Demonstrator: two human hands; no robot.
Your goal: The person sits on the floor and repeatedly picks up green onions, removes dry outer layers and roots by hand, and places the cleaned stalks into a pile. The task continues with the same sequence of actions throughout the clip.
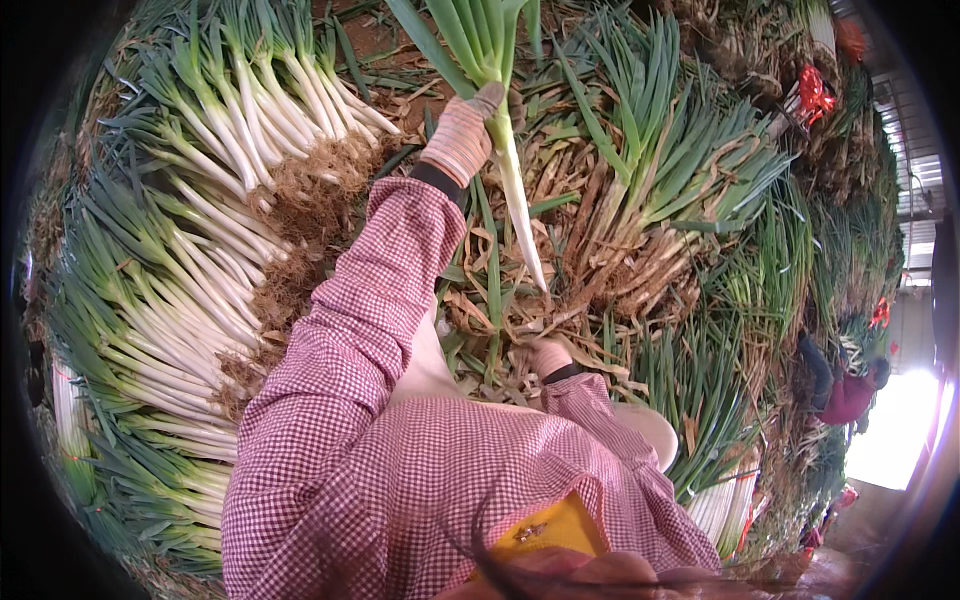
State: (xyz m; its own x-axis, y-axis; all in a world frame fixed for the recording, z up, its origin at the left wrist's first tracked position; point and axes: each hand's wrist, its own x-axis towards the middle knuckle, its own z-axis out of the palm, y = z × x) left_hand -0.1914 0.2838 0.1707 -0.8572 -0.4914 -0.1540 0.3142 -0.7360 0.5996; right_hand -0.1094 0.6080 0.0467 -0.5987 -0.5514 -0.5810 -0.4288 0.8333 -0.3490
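Observation:
My left hand (461, 135), in a striped work glove, is closed around the upper stalk of a green onion (514, 180). Its green leaves point to the top of the view and its white end hangs down towards the litter. Below that end is my right hand (547, 357), low over dry leaves near my lap; its fingers are partly hidden by the husks, so what it holds is unclear. Unpeeled green onions with brown outer leaves (630, 217) lie to the right. White-stalked green onions (217, 285) with brown roots lie in rows on the left.
Dry husks and cut leaves (480, 300) litter the ground before me. Tied bundles of green onions (724, 502) stand at the lower right. A person in a red top (847, 397) is at the far right, near a bright opening. More green onion piles line the right side.

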